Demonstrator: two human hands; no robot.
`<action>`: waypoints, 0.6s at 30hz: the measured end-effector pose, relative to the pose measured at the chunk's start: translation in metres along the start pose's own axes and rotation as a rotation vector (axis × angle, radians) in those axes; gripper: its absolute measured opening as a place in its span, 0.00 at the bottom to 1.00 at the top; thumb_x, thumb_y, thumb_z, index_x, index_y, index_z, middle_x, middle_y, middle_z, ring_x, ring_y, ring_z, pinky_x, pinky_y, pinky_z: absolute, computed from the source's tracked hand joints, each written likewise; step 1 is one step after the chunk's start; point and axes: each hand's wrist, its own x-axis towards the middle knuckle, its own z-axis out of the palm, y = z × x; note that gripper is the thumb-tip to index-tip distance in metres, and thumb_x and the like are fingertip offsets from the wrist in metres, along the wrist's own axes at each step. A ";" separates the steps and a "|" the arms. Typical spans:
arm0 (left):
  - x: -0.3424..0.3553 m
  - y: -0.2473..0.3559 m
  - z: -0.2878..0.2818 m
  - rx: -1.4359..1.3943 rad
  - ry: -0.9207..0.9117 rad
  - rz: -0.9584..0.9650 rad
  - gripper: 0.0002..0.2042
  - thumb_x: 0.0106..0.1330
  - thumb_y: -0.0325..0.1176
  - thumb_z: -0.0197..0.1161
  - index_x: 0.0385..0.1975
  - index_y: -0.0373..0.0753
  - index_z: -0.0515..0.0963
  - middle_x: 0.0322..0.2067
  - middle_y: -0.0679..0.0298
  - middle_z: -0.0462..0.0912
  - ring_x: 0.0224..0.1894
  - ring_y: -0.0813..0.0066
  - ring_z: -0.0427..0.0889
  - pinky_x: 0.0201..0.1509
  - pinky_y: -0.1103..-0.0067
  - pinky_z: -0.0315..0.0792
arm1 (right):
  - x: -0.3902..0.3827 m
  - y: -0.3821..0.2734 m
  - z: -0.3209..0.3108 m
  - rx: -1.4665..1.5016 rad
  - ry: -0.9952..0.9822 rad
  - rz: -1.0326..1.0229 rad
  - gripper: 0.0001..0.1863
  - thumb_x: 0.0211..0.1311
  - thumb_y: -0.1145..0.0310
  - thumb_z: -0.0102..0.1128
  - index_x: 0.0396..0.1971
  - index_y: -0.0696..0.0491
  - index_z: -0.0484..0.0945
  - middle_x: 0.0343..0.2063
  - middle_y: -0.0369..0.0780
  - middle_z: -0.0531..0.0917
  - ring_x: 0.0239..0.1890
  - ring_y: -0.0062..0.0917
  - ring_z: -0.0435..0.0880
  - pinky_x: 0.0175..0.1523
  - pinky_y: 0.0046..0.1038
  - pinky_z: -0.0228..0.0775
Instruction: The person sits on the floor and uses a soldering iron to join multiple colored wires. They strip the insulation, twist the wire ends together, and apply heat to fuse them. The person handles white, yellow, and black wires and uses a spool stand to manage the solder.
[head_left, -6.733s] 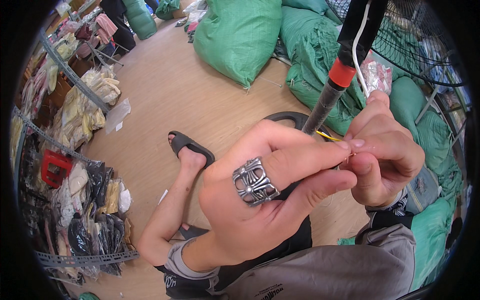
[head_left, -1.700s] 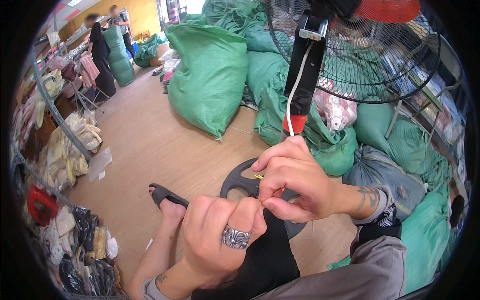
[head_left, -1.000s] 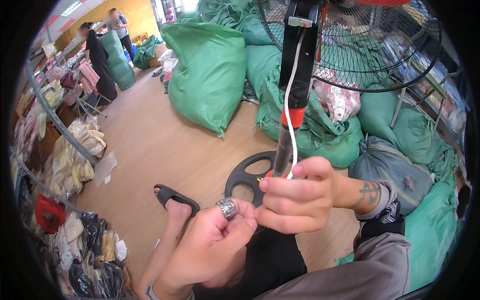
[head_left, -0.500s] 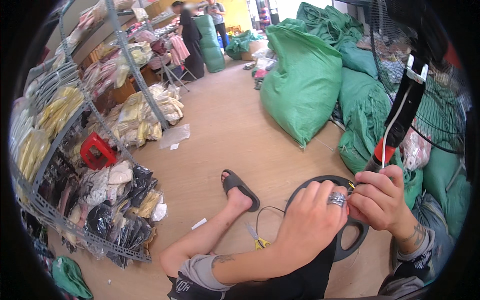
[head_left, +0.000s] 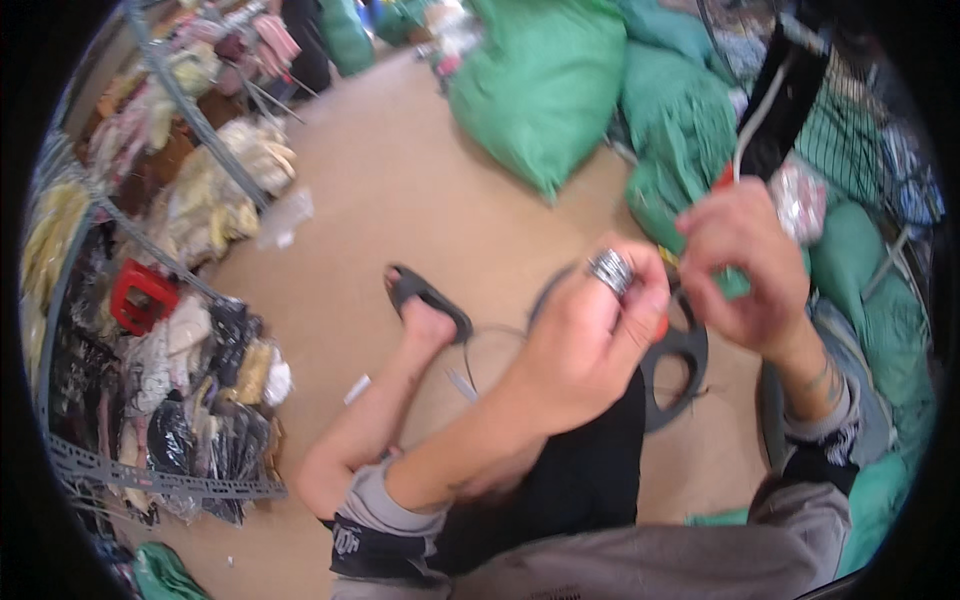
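Both hands are blurred. My left hand (head_left: 600,340), with a wide silver ring, is closed in a pinch beside a small orange thing (head_left: 661,326); what it holds is unclear. My right hand (head_left: 745,265) is higher and to the right, fingers curled beside the black fan stand (head_left: 786,98) and its white cable (head_left: 750,125); I cannot tell what is in its fingers. A small yellow thing (head_left: 668,256) shows between the hands. The round black fan base (head_left: 683,398) lies below them. A thin dark cord and a blurred pale tool (head_left: 462,385) lie on the floor (head_left: 360,210).
Green sacks (head_left: 530,100) are piled ahead and right, by the fan guard (head_left: 850,120). Metal shelving (head_left: 190,130) with bagged garments (head_left: 215,200) and a red stool (head_left: 143,297) lines the left. My bare leg in a black sandal (head_left: 430,300) stretches forward.
Half a second ago my hands were together at the stand; now they are apart, the right one higher. My view has tilted down, and the people at the back are mostly out of it.
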 end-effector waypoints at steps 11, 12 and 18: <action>-0.117 -0.183 -0.023 0.470 0.101 -0.382 0.09 0.69 0.31 0.58 0.42 0.34 0.79 0.38 0.55 0.81 0.41 0.60 0.81 0.47 0.70 0.74 | -0.044 0.003 0.004 0.199 0.023 0.136 0.09 0.73 0.75 0.51 0.46 0.64 0.72 0.25 0.43 0.78 0.23 0.17 0.72 0.28 0.17 0.59; -0.129 -0.196 -0.009 0.524 0.009 -0.402 0.11 0.66 0.31 0.60 0.45 0.34 0.79 0.44 0.54 0.80 0.47 0.54 0.80 0.51 0.67 0.74 | -0.046 0.005 0.004 0.185 0.014 0.145 0.09 0.73 0.76 0.50 0.48 0.64 0.72 0.26 0.44 0.79 0.23 0.16 0.71 0.28 0.16 0.58; -0.147 -0.235 0.082 0.704 -0.189 -0.151 0.17 0.60 0.37 0.67 0.49 0.42 0.81 0.52 0.60 0.77 0.58 0.62 0.74 0.61 0.67 0.66 | -0.050 0.013 0.004 0.154 0.013 0.105 0.11 0.75 0.75 0.47 0.51 0.64 0.72 0.33 0.52 0.83 0.23 0.17 0.73 0.28 0.17 0.65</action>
